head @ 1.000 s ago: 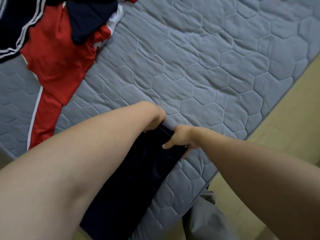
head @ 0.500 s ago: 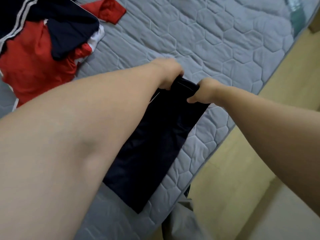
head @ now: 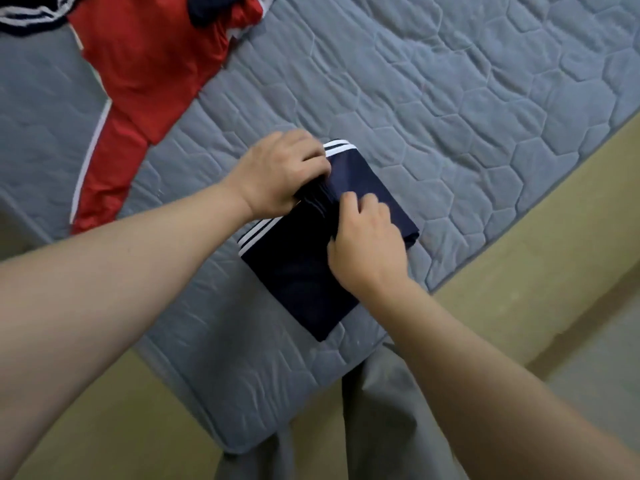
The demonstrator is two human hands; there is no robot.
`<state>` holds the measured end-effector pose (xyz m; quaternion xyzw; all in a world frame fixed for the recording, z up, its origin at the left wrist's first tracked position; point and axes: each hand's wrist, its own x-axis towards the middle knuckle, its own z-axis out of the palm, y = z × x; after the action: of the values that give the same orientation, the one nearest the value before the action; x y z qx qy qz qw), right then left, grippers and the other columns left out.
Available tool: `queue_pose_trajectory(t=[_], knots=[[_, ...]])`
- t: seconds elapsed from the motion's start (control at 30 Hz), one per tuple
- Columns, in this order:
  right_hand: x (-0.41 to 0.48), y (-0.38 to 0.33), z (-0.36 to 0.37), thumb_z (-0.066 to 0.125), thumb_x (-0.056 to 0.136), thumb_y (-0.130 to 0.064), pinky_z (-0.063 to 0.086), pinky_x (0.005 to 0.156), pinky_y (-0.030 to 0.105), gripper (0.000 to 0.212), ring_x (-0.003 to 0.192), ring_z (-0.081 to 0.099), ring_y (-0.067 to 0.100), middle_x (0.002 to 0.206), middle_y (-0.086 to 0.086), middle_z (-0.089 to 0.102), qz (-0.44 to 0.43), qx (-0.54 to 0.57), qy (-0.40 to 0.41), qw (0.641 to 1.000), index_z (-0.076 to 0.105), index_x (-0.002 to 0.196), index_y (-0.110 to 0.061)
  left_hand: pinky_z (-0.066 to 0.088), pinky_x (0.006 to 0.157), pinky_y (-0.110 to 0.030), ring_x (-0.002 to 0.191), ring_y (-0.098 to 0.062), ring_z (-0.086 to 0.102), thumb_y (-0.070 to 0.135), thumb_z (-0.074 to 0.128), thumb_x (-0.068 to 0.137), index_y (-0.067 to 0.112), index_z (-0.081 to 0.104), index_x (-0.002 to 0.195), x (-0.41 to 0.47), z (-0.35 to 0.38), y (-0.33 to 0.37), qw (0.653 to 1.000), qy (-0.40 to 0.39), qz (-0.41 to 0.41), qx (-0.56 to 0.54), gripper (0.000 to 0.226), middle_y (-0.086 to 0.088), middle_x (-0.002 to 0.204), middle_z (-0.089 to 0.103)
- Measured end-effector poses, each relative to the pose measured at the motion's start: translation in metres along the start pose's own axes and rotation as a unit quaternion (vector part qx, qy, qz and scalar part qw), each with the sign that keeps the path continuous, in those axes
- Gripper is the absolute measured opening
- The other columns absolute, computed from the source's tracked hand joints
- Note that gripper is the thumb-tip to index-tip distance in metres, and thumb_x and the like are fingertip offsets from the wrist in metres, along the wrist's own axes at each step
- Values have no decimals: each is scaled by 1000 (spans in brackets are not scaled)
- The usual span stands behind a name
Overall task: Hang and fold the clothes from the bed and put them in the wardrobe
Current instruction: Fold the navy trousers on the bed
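A grey mattress (head: pixel 450 98), quilted in hexagons, is shown filling the frame, bordered at lower right by a tan surface (head: pixel 536 254). At centre, a folded navy garment (head: pixel 294 271) edged with white stripes is gripped at its bunched fold by the left hand (head: pixel 277 174) and pinched by the right hand (head: pixel 367 244). A smooth red garment (head: pixel 149 64) is spread at upper left.

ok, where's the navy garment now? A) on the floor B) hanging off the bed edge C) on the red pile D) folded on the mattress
D: the navy garment lies folded on the mattress, left hand and right hand on it, apart from the red clothes.
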<state>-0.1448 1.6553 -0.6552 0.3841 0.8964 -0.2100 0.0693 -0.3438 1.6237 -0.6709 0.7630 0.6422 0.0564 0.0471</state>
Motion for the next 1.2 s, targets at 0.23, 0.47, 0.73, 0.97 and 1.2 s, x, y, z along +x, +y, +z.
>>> queue_pose_trajectory(t=[0.23,0.47,0.73,0.97,1.2], knots=[[-55,-63,91,66,72,-8,33,52,36,37,81,48,29,93,9,48,17,-11,-23,1000,45,103,-13,45,64,-41,84,-29,62,2,44,98,14,67,88,-115,54,15,994,91,27,62,27,-8,91,65],[-80,-89,141,62,78,-2,36,60,36,46,92,48,30,105,11,48,24,-53,-106,993,45,119,-12,42,82,-40,111,-29,53,5,65,69,16,59,117,-177,89,29,993,-78,-76,36,50,-8,121,58],[-86,-79,157,59,83,-17,40,86,39,67,110,42,29,126,9,40,-4,-73,-226,971,28,142,-16,46,95,-31,105,-22,59,34,78,81,10,45,130,-200,99,75,581,44,-686,-436,64,-6,117,58],[-109,-80,161,55,90,-62,52,78,41,45,82,59,21,86,0,62,323,249,-173,897,54,83,-18,51,81,-28,96,-15,70,50,85,73,16,68,110,-178,117,82,378,41,-692,-613,53,0,104,76],[-115,-108,169,48,66,-91,47,101,41,115,129,54,25,149,11,49,556,691,-254,386,37,152,-14,50,100,-36,105,-16,67,41,87,73,22,71,106,-163,119,71,333,9,-683,-650,41,4,105,75]])
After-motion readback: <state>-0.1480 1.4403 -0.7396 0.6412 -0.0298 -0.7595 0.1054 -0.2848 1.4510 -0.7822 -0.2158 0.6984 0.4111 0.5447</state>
